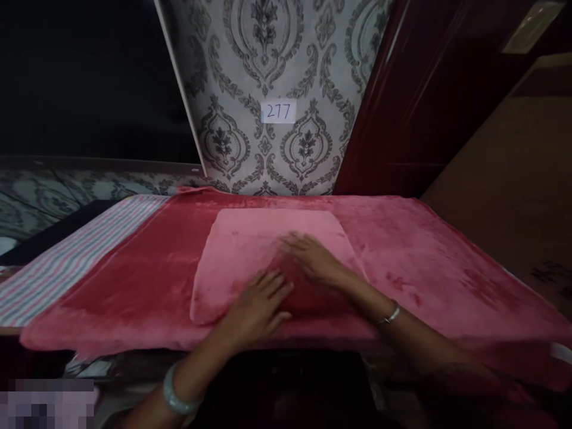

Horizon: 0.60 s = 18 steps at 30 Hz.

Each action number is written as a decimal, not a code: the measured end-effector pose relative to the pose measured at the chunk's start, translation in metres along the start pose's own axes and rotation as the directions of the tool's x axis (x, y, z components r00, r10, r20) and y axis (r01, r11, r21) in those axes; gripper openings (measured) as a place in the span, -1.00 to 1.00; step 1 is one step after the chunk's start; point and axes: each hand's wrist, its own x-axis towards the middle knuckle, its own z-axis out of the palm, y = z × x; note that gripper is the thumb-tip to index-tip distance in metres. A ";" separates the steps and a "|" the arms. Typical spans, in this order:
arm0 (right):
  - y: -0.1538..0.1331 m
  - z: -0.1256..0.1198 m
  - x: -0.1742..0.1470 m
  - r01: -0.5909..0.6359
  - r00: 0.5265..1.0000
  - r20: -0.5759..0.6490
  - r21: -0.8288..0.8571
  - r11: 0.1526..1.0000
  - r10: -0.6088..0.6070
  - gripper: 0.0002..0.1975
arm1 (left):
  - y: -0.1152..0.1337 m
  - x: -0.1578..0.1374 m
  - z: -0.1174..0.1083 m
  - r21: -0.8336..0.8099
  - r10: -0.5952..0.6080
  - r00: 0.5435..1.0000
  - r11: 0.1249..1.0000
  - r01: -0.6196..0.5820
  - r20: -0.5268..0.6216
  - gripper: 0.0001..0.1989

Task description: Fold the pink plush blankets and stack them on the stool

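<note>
A pink plush mat [250,229], roughly rectangular, lies flat on a larger red and pink plush blanket [147,280]. My left hand [257,307] rests palm down over the mat's lower middle, its fingers apart. Farther up and to the right, my right hand [315,259] is flat over the mat, its fingers stretched out and slightly blurred. Neither hand holds anything. Beneath and between the hands the pile looks darker red. A light bangle circles the left wrist and a silver bracelet the right.
A striped cloth [89,256] shows at the left, under the blanket. A dark television screen [89,77] stands at the back left. Behind are patterned wallpaper with a paper label [278,111] reading 277 and a dark red glossy panel [415,89]. A cardboard piece [513,161] leans at the right.
</note>
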 end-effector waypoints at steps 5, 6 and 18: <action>0.004 0.021 0.043 0.193 0.960 0.197 0.052 0.980 -0.199 -0.47 | 0.025 0.001 0.034 0.098 0.033 0.999 0.995 -0.030 -0.032 -0.30; 0.012 0.023 0.050 0.207 0.958 0.197 0.036 0.978 -0.210 -0.45 | 0.025 -0.001 0.035 0.102 0.034 0.999 0.994 -0.030 -0.034 -0.30; 0.085 0.030 0.136 -0.135 0.972 0.191 -0.004 0.991 0.134 -0.40 | 0.025 -0.006 0.032 0.123 0.032 0.998 0.992 -0.025 -0.053 -0.30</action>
